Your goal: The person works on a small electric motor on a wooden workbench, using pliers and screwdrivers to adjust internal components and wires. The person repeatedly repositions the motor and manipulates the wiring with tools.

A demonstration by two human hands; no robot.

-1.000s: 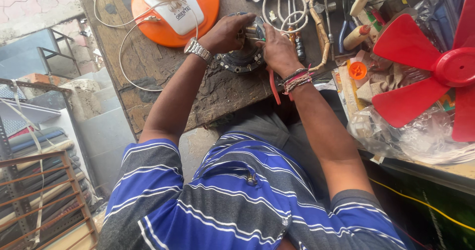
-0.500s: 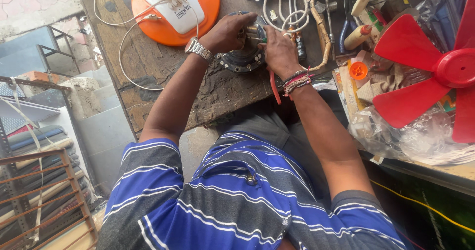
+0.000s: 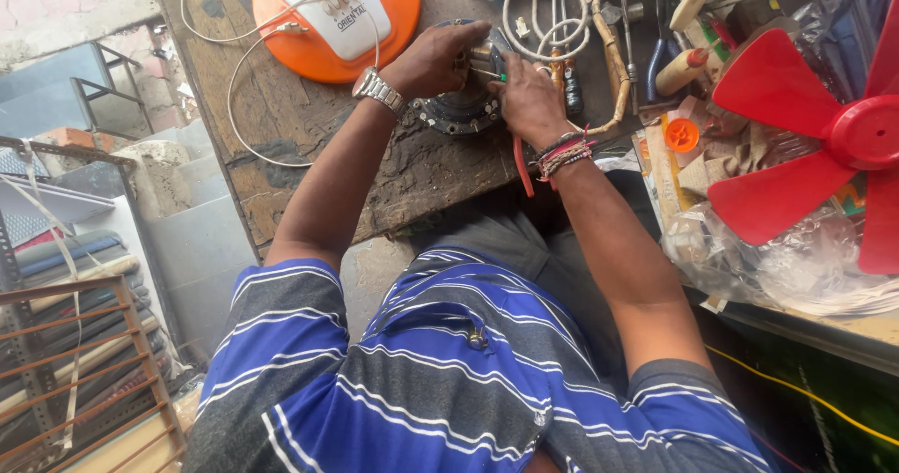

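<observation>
1. Seen from above, a person in a blue, grey and white striped shirt leans over a worn wooden workbench (image 3: 281,145).
2. A round, dark metal motor part (image 3: 459,110) lies on the bench near its front edge, directly under both hands.
3. The left hand (image 3: 433,59), with a metal wristwatch (image 3: 377,89) on its wrist, curls over the top left of the motor part, fingers closed against it.
4. The right hand (image 3: 529,98), wearing threaded bracelets (image 3: 562,153), presses on the right side of the part. Its fingers are bent narrow; whether they pinch something small cannot be made out.
5. A red-handled tool (image 3: 521,166) hangs below the right wrist, over the bench edge.
6. An orange fan base (image 3: 328,23) with a white panel stands just left of the hands, and a white cord (image 3: 239,98) loops from it across the bench.
7. A coil of white cable (image 3: 548,9) sits just behind the hands.
8. A red fan blade (image 3: 815,145) lies well to the right on crumpled clear plastic (image 3: 777,267).
</observation>
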